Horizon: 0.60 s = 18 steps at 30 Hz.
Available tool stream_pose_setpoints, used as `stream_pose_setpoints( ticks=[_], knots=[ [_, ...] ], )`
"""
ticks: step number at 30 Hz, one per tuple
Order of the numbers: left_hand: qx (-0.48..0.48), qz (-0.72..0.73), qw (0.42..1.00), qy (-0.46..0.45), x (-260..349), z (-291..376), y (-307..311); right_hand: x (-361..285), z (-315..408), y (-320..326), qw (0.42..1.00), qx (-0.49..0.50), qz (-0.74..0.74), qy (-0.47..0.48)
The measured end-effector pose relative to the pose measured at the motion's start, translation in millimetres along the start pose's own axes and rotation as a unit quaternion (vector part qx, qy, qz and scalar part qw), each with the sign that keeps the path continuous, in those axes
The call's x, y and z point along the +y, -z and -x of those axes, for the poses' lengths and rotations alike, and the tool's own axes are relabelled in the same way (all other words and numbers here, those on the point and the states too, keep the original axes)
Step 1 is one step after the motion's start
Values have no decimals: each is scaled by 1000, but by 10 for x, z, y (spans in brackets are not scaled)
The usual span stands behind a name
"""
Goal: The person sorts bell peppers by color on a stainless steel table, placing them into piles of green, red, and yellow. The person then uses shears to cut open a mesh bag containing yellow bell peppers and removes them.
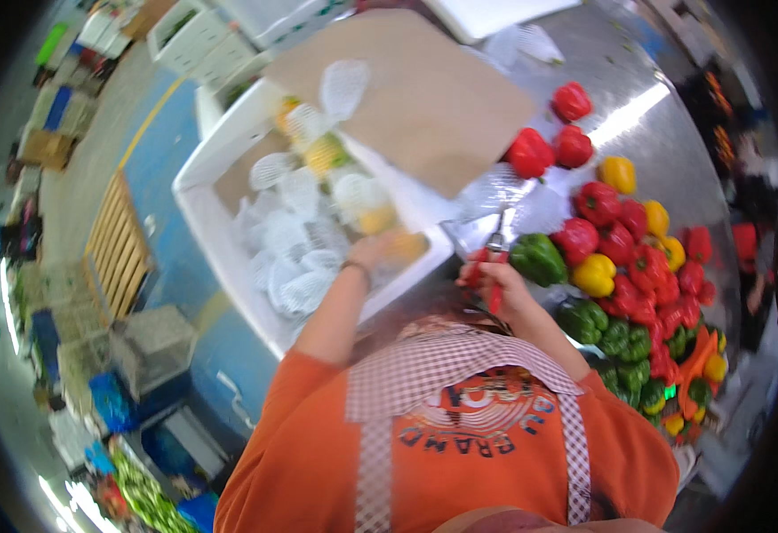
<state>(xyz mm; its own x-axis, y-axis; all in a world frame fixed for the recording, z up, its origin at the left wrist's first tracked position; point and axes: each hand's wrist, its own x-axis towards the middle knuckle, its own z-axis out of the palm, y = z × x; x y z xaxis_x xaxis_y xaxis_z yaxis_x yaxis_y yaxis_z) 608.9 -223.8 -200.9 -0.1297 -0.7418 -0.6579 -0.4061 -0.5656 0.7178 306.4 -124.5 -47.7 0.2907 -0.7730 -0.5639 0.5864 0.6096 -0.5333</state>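
Note:
My left hand (pixel 373 254) is inside a white foam box (pixel 219 266), at its near right corner, with blurred fingers around a yellow bell pepper (pixel 407 246). Loose white foam mesh sleeves (pixel 295 226) fill much of that box. Along its far right side lie yellow peppers (pixel 324 154), some partly inside sleeves. Outside the box, my right hand (pixel 505 283) grips pruning shears with red handles (pixel 475 272), their metal blades pointing away from me. A green bell pepper (pixel 539 260) lies just right of the shears.
Red, yellow and green bell peppers (pixel 649 266) are heaped on the metal table (pixel 669 133) to the right. A brown cardboard sheet (pixel 415 93) lies across the box's far right edge. White crates (pixel 195 40) stand behind. A wooden pallet (pixel 119 246) rests on the floor at left.

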Motion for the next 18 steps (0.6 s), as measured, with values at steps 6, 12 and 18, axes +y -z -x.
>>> stream_pose_setpoints(
  ticks=[6, 12, 18],
  knots=[
    [72, -60, 995, 32, -271, 91, 90, -43, -55, -191, 1000, -4, 0, -16],
    [104, -232, 967, -22, 216, 451, 150, -34, 4, -152, 1000, 9, -8, -20],
    [158, -266, 936, -167, 449, 777, 420, -23, 98, 69, 999, 48, 5, -11]
  ],
)
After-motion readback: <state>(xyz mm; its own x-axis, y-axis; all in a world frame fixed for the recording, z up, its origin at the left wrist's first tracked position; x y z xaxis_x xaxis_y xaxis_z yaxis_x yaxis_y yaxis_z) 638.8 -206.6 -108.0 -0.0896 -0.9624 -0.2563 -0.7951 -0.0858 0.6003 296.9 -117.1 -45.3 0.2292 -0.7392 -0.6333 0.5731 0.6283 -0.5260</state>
